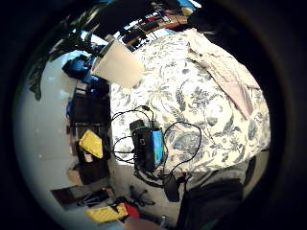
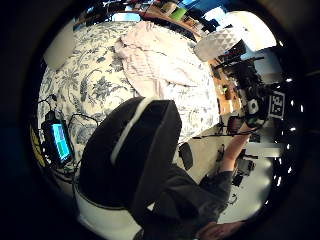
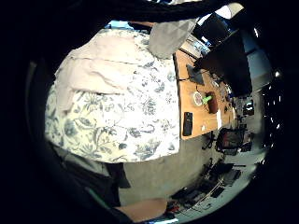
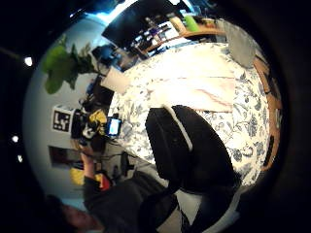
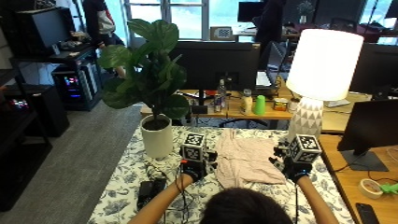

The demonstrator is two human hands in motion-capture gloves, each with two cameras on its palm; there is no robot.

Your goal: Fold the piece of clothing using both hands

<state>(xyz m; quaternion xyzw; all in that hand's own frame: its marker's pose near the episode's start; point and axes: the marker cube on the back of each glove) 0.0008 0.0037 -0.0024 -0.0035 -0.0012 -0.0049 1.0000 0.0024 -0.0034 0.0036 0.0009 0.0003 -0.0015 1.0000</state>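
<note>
Behind the desk (image 5: 124,186) we see an office with monitors and a window. Of the fingers we cannot tell whether they are curled or straight: our left hand (image 5: 193,171) and right hand (image 5: 296,171) are both raised above the flowered cloth, one at each side of the garment, and neither appears to touch it. One piece of clothing (image 5: 245,161), pale pink, lies spread and somewhat rumpled on the cloth between the two hands. Beside the left hand stands one potted plant (image 5: 152,93) in a white pot; beyond the right hand stands one white lamp (image 5: 320,70). One small black device (image 1: 148,146) with cables lies on the cloth near the left edge.
</note>
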